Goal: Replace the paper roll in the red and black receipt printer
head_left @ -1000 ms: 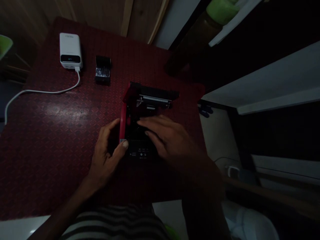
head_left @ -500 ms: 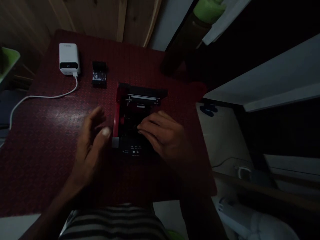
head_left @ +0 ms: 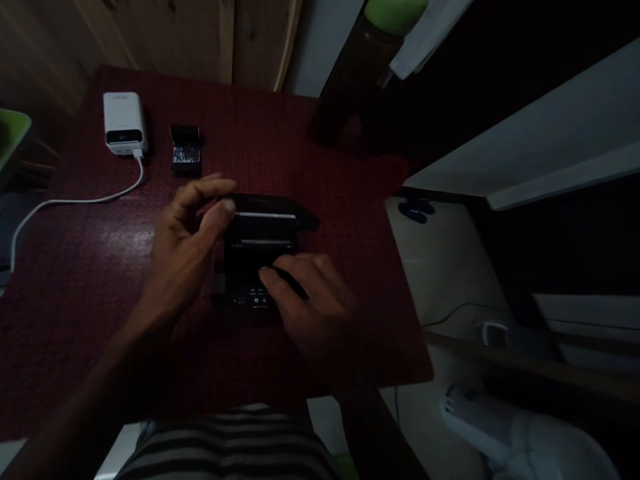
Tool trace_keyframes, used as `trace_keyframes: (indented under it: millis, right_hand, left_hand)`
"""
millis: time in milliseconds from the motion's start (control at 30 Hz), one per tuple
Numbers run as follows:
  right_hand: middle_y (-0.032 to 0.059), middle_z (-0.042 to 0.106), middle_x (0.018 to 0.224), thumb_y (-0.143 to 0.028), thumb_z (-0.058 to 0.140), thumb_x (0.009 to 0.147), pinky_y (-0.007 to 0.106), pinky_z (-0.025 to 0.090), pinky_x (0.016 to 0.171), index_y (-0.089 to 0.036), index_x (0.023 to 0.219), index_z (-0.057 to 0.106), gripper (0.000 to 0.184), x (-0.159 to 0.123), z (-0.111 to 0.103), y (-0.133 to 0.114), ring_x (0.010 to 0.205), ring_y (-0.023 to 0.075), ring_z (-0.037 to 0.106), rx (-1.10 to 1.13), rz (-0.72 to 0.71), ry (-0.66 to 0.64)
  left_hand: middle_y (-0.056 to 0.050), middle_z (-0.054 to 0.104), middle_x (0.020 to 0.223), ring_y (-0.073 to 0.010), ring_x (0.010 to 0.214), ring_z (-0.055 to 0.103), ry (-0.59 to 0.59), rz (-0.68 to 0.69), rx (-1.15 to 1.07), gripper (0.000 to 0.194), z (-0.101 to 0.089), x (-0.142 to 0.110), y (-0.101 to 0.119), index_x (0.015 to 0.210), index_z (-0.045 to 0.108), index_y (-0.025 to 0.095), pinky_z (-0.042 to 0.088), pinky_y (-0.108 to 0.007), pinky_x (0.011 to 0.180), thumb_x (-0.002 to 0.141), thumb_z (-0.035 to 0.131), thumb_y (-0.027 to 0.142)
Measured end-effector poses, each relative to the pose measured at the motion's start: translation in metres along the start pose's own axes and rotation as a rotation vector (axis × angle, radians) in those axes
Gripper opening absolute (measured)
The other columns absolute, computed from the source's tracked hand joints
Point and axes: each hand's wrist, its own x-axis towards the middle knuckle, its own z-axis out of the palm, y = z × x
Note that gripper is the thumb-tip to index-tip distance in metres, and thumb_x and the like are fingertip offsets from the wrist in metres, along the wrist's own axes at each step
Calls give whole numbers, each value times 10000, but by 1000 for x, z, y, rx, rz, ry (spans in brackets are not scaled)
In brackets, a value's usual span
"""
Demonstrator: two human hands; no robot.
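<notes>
A small black and red device, looking like a compact printer, stands on the table with buttons on its front panel. Its black lid is raised and tilted over the dark inside. My left hand is at the lid's left corner, thumb in front and fingers behind it. Around the right front edge of the printer is my right hand, its thumb near the buttons and its fingers bent over the side. The room is dim, so what lies inside the printer is hard to see.
Behind and left on the red table lie a white power bank with a cable and a black ribbon roll. A green-capped bottle stands at the back right. Blue slippers are on the floor.
My left hand has moved from beside the printer up to the lid's corner. The lid has tipped toward me. My right hand has shifted from the inside to the right front edge.
</notes>
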Motion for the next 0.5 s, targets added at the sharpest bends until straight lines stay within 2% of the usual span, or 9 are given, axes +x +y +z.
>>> trace_keyframes:
  millis: [67,167,300,400,500]
  right_hand:
    - [53,898,1279,-60,726,1091,399,666,970,-289,1113,851,262,-2,-1,-3,1156,244,801,-63,20,37]
    - [39,865,1435,-112,741,1104,439,676,1065,-305,1096,844,218,-4,-2,-6,1327,260,806,-105,34,55]
    - [66,906,1310,-85,669,1138,422,677,1098,-234,1109,852,238,-8,1,-5,1254,242,867,-7,30,17]
    - [86,905,1302,-77,660,1138,415,686,1082,-202,1126,863,238,-10,3,-4,1251,249,873,23,30,7]
    - [72,893,1339,-68,654,1128,426,691,1093,-227,1160,871,271,-10,3,-4,1283,251,862,58,58,-37]
  left_hand:
    - [-43,802,1466,-356,1506,686,18,-126,-48,480,-5,-18,-6,1373,783,287,613,-534,1228,946,890,480]
    - [-111,725,1615,-396,1529,677,9,-296,-111,743,-9,-39,-16,1539,699,274,648,-522,1187,874,959,479]
    - [-124,767,1556,-414,1452,731,-73,-431,-199,755,-10,-51,-23,1557,690,254,666,-535,1148,905,937,543]
    - [-117,779,1541,-404,1455,730,-82,-418,-217,733,-10,-51,-22,1557,697,248,654,-533,1167,920,933,524]
    - [-124,765,1562,-395,1473,718,-91,-392,-190,712,-11,-51,-21,1562,698,248,645,-526,1181,941,923,515]
